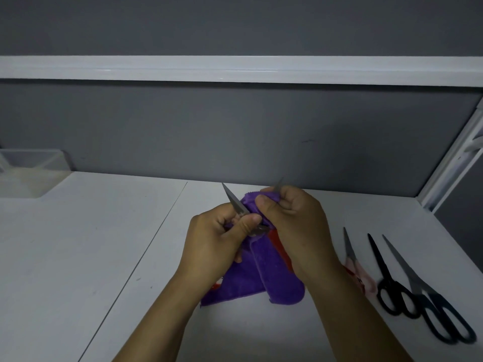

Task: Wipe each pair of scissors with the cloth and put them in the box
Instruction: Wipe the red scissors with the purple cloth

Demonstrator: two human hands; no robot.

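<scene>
I see the white tabletop (78, 257) run wide to the left, up to the clear plastic box (31, 173) at its back edge. Three spare scissors (384, 275) lie near its right edge. At centre my right hand (295, 223) pinches the purple terry cloth (248, 278) round one blade of the open red-handled scissors (235, 202), and my left hand (217, 236) grips them near the pivot.

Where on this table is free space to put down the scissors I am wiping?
The wide bare patch of the white table lies left, between the clear plastic box and the purple cloth. The right is crowded: pink-handled scissors, black-handled scissors and large dark-handled shears lie side by side.
</scene>
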